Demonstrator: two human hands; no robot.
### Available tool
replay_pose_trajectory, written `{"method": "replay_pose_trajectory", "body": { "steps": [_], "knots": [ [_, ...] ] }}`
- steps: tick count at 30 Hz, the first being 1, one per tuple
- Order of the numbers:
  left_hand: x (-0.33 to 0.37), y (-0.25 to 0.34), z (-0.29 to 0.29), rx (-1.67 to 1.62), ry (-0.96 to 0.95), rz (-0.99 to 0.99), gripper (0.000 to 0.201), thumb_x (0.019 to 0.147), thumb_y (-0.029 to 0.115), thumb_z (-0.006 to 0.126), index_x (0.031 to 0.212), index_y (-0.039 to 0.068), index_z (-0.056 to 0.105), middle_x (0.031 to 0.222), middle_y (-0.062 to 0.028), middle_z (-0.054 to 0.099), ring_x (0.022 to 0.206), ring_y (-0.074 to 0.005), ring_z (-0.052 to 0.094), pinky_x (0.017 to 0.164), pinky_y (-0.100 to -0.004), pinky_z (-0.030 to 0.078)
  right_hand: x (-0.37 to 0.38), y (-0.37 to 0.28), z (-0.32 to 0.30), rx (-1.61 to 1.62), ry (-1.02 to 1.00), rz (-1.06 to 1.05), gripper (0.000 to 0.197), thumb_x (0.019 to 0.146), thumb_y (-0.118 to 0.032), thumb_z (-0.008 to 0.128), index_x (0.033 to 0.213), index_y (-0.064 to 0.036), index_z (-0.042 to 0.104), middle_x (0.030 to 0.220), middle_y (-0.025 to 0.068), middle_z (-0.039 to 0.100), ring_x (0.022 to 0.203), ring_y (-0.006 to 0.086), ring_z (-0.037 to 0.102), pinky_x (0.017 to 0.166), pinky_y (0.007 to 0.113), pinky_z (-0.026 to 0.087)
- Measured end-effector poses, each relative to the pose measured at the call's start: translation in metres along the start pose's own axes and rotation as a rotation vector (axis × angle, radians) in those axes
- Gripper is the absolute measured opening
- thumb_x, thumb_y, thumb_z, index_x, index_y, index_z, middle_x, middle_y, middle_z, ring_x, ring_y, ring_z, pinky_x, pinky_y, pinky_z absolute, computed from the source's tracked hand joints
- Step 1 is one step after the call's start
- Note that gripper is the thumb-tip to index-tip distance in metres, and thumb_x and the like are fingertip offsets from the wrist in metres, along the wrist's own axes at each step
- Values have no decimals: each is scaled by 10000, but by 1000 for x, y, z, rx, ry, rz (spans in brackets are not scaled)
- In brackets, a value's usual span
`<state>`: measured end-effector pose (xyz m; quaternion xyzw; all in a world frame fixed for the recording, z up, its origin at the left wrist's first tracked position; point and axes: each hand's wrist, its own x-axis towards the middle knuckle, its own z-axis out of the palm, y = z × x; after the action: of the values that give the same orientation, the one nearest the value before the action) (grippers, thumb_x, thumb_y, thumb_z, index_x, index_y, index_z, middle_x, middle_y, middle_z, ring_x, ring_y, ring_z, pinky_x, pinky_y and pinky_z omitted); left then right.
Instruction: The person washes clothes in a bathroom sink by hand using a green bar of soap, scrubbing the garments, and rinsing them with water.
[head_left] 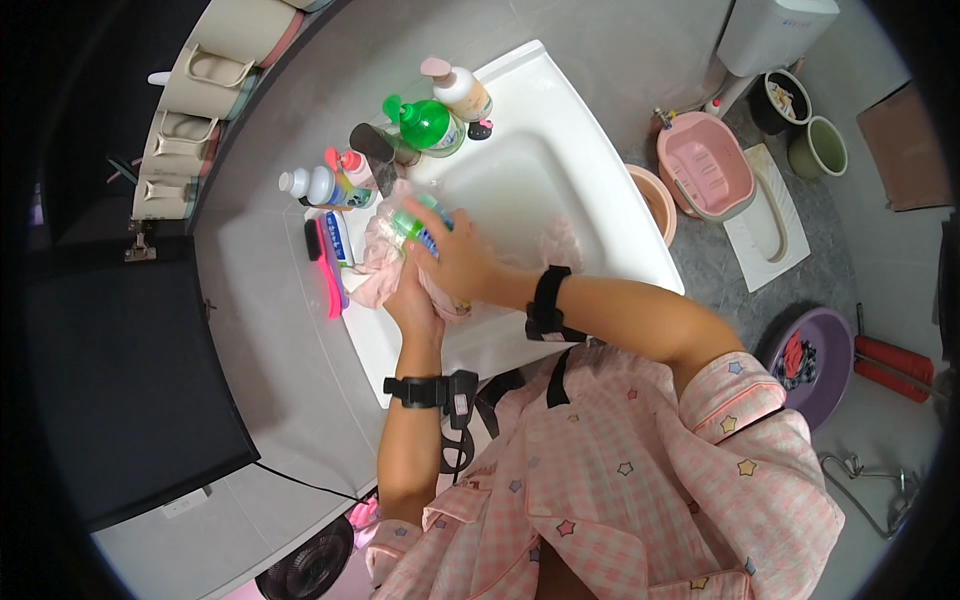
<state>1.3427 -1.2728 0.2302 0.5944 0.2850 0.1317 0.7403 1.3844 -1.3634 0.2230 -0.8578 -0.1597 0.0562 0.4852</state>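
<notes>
Over the left side of a white sink [620, 225], my left hand [410, 300] is closed on a bunched pale pink cloth [377, 268]. My right hand [462, 255] lies across the cloth, its fingers curled round a whitish item with a green and blue label [408, 222]. Its exact kind is hard to make out behind the fingers. Part of the cloth hangs below my hands toward the basin. Another pink patch [558, 243] shows in the basin, which seems to hold cloudy water. The faucet [375, 145] stands just beyond my hands.
A green pump bottle [430, 125], a white pump bottle [458, 92] and several other bottles line the sink's back edge. A pink brush [328, 275] lies at the left. To the right are a pink basin [705, 165], a squat toilet [770, 220] and a purple tub [825, 365].
</notes>
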Motion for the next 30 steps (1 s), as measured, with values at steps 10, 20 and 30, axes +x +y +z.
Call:
{"method": "replay_pose_trajectory", "body": {
  "steps": [10, 20, 30],
  "knots": [
    [-4, 16, 6, -30, -61, 54, 298, 925, 197, 403, 1164, 26, 459, 1095, -77, 541, 973, -177, 544, 839, -294, 444, -13, -7, 4, 286, 73, -49, 495, 869, -370, 436, 1326, -212, 330, 1058, 282, 421, 916, 423, 449, 830, 522, 345],
    [5, 28, 16, -366, -219, -39, 406, 941, 294, 329, 1215, 10, 422, 1189, -117, 505, 1064, -232, 516, 916, -341, 414, -13, 23, 38, 620, 297, -4, 522, 897, -328, 403, 1343, -88, 276, 1255, 290, 359, 1069, 443, 395, 963, 452, 272],
    [7, 11, 9, 168, 91, 105, 349, 921, 255, 443, 1150, -4, 483, 1075, -75, 549, 921, -148, 545, 783, -265, 463, -29, -4, 38, 486, 328, 103, 616, 881, -364, 442, 1370, -81, 197, 1182, 347, 358, 1046, 461, 403, 946, 473, 282]
  ]
}}
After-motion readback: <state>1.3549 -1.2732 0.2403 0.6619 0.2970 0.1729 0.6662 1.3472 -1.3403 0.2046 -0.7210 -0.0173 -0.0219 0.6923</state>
